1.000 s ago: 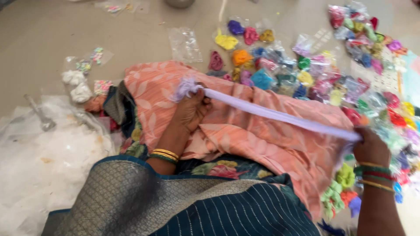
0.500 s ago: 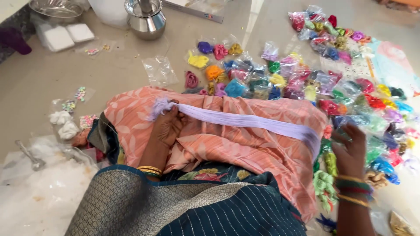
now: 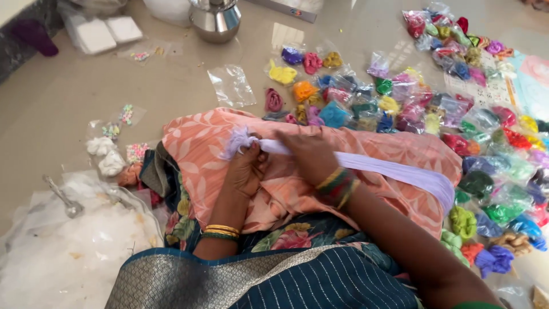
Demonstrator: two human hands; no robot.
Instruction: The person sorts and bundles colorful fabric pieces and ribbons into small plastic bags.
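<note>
Beige floor tiles [image 3: 171, 86] carry bagged coloured thread bundles [image 3: 400, 103]. Both hands, left [image 3: 246, 171] and right [image 3: 309, 157], pinch the lavender thread skein [image 3: 394, 171] across the knee; a slack grip could tangle its strands.

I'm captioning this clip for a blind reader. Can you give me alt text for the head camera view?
Two hands hold a bundle of lilac thread across a peach floral cloth: the left hand pinches its tufted end and the right hand grasps it just beside. Many small bags of coloured thread lie spread on the floor.
</note>
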